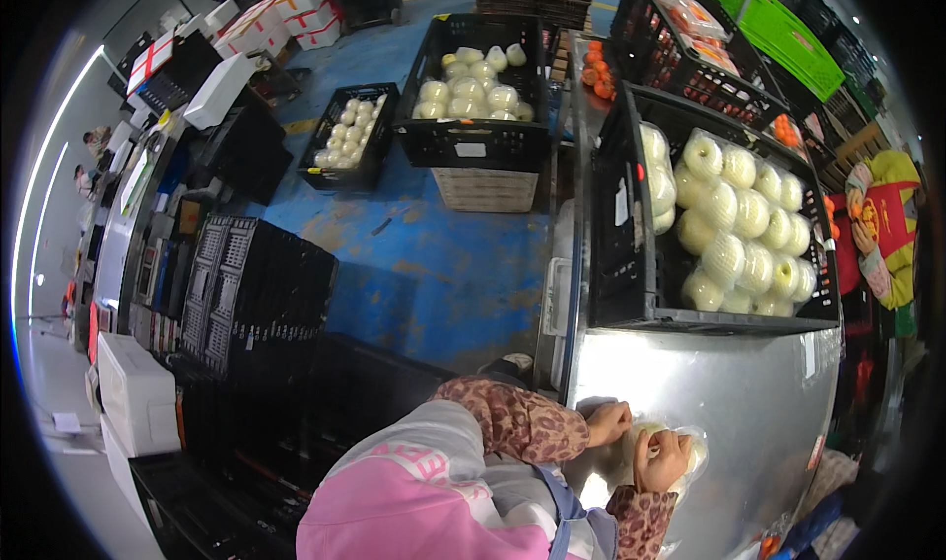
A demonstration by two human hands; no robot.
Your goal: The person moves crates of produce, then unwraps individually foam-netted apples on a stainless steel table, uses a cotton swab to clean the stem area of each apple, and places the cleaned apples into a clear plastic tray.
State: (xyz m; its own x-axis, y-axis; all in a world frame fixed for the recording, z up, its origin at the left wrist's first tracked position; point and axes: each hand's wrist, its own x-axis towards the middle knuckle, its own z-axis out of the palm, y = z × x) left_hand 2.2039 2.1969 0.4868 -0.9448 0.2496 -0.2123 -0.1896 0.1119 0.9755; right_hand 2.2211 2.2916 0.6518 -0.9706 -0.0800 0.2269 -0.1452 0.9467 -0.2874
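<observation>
On the bare metal worktop (754, 387), near the edge on our side, lies a clear plastic pack (699, 457) with pale contents, probably fruit. Our left hand (610, 423) is loosely curled beside it; our right hand (661, 463) bends half-closed over its top. We cannot tell whether either pinches the film. We judge the film thin and slippery, the contents firm but easily bruised; we should cradle its sides, not pull the film.

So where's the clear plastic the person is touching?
In the head view, the clear plastic is low, right of centre, on the metal table by the left hand and right hand; a black fruit crate stands beyond.
</observation>
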